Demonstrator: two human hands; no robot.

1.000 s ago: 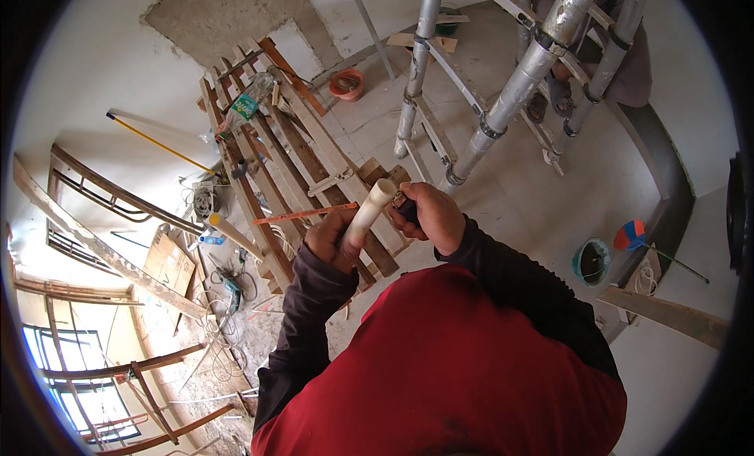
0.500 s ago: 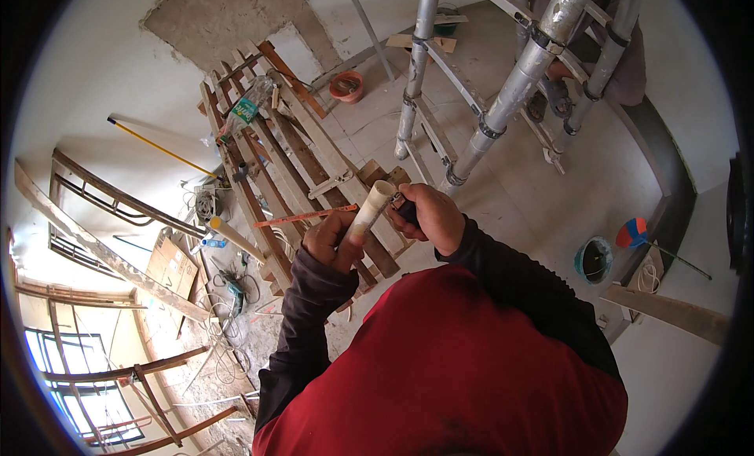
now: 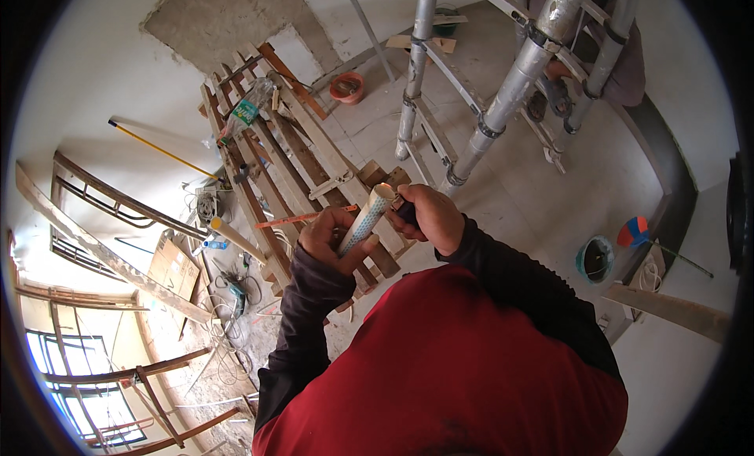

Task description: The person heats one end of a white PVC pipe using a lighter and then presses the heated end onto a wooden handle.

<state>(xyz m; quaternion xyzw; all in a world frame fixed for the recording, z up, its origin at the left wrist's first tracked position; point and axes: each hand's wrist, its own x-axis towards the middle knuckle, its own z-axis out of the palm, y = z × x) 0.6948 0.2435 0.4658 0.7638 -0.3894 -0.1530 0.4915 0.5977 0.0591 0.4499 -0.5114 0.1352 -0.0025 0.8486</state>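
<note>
A pale pipe (image 3: 364, 222) is grasped between the thumb and fingers of the left hand (image 3: 326, 236), tilted with its open end up, in front of the chest and above the near end of the wooden planks (image 3: 314, 161). A small dark object (image 3: 405, 210) is gripped in the right hand (image 3: 432, 214) and is held just beside the pipe's rim, where an orange glow is seen; whether the 2 are touching cannot be told. An orange stick (image 3: 294, 218) is seen beside the left hand, and whether it is held there is not shown. A plastic bag (image 3: 250, 102) is laid on the planks, and an orange basin (image 3: 346, 87) is set on the floor beyond. To the right, a metal ladder (image 3: 510, 87) is stood, with the feet of 1 other person (image 3: 559, 98) seen behind it. A bucket (image 3: 594, 260) is placed farther right, and a drill (image 3: 236, 296) is left on the floor at the left.
</note>
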